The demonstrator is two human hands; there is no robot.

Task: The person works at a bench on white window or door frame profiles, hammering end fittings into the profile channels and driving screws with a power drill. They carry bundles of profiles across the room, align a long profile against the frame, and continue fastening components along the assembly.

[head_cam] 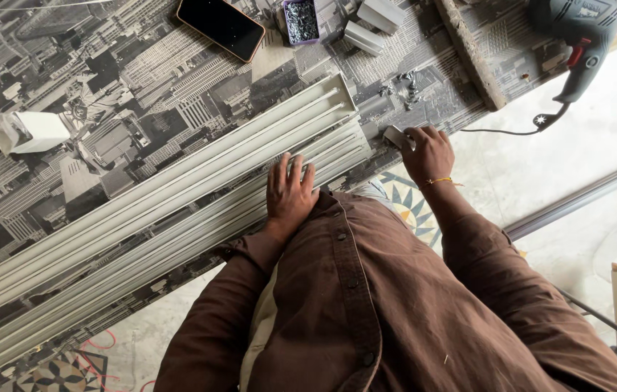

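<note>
My left hand lies flat, palm down, on the long pale channel profiles that run diagonally across the desk. This grip is wide: fingers spread, nothing enclosed, only pressing. My right hand is at the end of the profiles, its grip closed around a small grey end piece, which sits just beside the cut end of the nearest rail.

To do this step well, I judge:
1. Keep the left palm loading the rails near the working end so that they cannot slide or chatter.
2. Hold the end piece square to the channel before pushing; a tilted entry will probably jam.
3. Push along the rail's axis, not across it.

The desk is covered in a black-and-white cityscape print, which makes small parts hard to spot. On it lie:
- a dark phone near the far edge;
- a small purple tray of screws;
- short grey offcuts;
- loose screws;
- a wooden batten;
- a white box to the left.

A corded power drill rests at the desk's right corner. The floor is pale, with patterned tiles below me and a red wire.
</note>
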